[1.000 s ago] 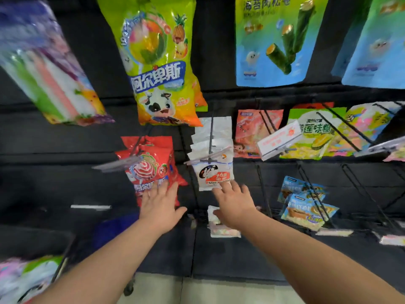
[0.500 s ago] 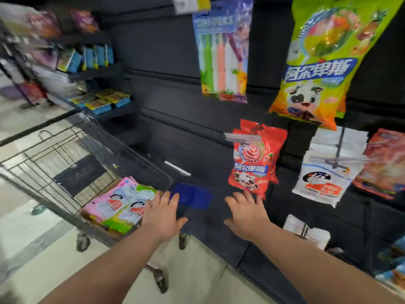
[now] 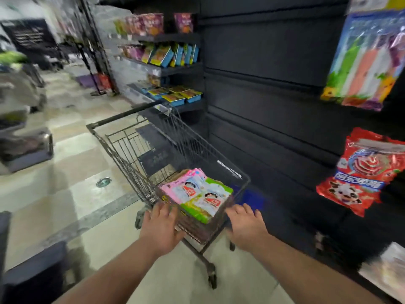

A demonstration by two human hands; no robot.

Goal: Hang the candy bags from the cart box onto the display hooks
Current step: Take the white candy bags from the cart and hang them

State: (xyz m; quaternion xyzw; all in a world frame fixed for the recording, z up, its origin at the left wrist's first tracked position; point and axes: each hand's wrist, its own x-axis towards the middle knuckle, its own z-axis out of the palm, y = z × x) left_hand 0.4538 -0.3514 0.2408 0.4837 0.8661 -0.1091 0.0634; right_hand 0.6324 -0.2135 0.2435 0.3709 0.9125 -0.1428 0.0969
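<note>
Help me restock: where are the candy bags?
Head view, lower centre: the candy bags lie in the box in the cart, between the left hand and right hand.

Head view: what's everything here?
Dark wire shopping cart: one, grey, centre aisle.
Brown cardboard box: one, brown, cart's near end.
Flat plastic candy bags: several, pink and green, in the box.
Red plastic lollipop bag: one showing, red, hanging right.
Tall bag of striped sticks: one, green, orange, purple, upper right.
Small snack boxes: many, blue and yellow, far shelves.
Left hand: one, open, at cart's near edge.
Right hand: one, open, at cart's near corner.
</note>
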